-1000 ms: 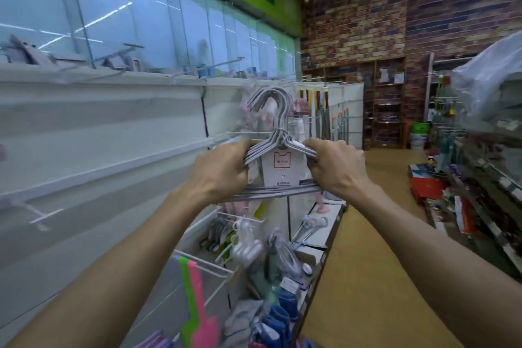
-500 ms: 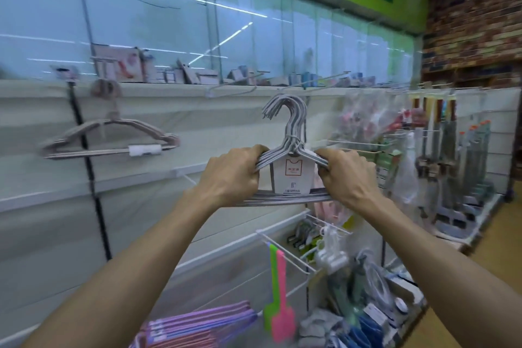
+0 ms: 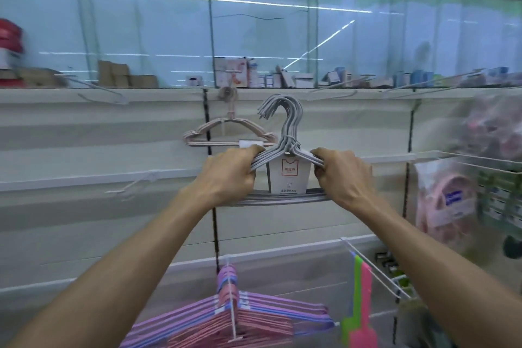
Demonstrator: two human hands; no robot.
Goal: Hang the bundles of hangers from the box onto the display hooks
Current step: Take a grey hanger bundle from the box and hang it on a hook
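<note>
Here, a bundle of grey hangers (image 3: pixel 285 155) is held up in front of a white shop display wall (image 3: pixel 84 217) by two bare hands, seen from the wearer's own head height. The left hand (image 3: pixel 228 175) is wrapped around the left shoulder of the bundle, its fingers curled tight over the wires. The right hand (image 3: pixel 343 175) is clamped in the same way on the right shoulder. Between the two hands a white paper label (image 3: pixel 288 176) with a red printed square is seen hanging from the neck of the bundle. The bundle's hooks (image 3: pixel 282 109) are fanned upward, level with the wall's top ledge (image 3: pixel 141 92), and are not resting on anything.

Just behind and to the left of the held bundle, a pink bundle of hangers (image 3: pixel 226 133) is seen already hung from a display hook (image 3: pixel 226 93) near the top of the wall. Lower down, in the middle foreground, a thick stack of purple and pink hangers (image 3: pixel 226 319) is hung on a white wire hook (image 3: pixel 233 316). To its right, green and pink flat plastic tools (image 3: pixel 360 305) are hung from a long white peg (image 3: pixel 375 271). Small boxes (image 3: pixel 234 73), blurred, are lined along the ledge in front of a glass partition (image 3: pixel 169 22). At the far right, bagged pink goods (image 3: pixel 443 206) are seen, blurred.
</note>
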